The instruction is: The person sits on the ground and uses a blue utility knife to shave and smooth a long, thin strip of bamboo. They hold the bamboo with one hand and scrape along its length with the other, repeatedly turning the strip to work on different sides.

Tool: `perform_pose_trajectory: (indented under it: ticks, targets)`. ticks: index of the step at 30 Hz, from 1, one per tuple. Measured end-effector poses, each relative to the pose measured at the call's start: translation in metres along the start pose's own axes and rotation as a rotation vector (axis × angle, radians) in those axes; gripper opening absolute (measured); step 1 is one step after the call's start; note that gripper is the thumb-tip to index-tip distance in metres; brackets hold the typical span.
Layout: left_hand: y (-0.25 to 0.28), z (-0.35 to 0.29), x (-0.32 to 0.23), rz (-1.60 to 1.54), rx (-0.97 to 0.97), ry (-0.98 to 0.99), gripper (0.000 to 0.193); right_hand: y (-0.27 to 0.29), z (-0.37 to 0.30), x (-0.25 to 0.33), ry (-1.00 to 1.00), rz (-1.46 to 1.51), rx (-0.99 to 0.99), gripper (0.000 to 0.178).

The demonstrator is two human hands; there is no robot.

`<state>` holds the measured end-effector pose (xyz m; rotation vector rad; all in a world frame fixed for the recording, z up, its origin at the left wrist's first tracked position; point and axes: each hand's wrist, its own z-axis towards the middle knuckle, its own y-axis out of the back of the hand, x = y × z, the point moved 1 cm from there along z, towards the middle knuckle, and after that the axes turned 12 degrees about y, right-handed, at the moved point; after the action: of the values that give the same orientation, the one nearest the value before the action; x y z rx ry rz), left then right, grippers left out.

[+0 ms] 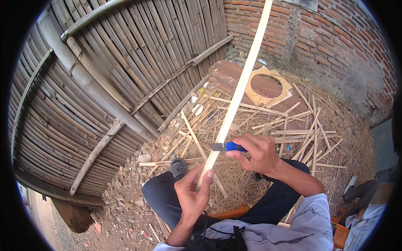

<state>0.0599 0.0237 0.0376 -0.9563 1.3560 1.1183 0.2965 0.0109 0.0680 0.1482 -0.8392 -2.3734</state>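
A long pale bamboo strip (238,98) slants up from my lap toward the brick wall. Near its lower end my left hand (192,193) is closed around it, thumb along the face. My right hand (257,153) grips a utility knife (234,146) with a blue handle. The knife's grey blade lies across the strip, a little above my left hand. Beside my left hand, a dark grey rounded object (178,167) stands up by my knee; I cannot tell its kind.
Cut bamboo sticks (289,136) lie scattered over straw and shavings. A wooden board (224,79) carries a tan piece with a round hole (289,88). A bamboo fence (167,46) rises at left, a brick wall (326,37) behind. Another person (364,209) sits at the right edge.
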Motion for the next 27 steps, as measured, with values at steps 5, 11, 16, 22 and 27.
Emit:
perform_pose_trajectory:
  ticks: [5,11,16,22,27]
  targets:
    - [0.01,-0.01,0.011,0.008,0.01,0.031,0.023,0.007,0.001,-0.035,-0.12,-0.027,-0.109,0.029]
    - [0.027,-0.013,0.023,0.024,0.069,0.076,0.022,0.016,-0.002,-0.067,-0.318,-0.034,-0.184,0.031]
    - [0.056,-0.038,0.032,-0.007,0.135,0.293,0.018,0.052,-0.026,-0.145,-0.517,-0.134,-0.354,0.032]
    - [0.058,-0.029,0.028,0.083,0.056,0.245,0.017,0.032,-0.037,-0.131,-0.535,0.183,-0.313,0.029]
    - [0.033,-0.014,0.028,0.014,0.054,0.183,0.019,0.007,-0.017,-0.068,-0.286,0.249,-0.093,0.029]
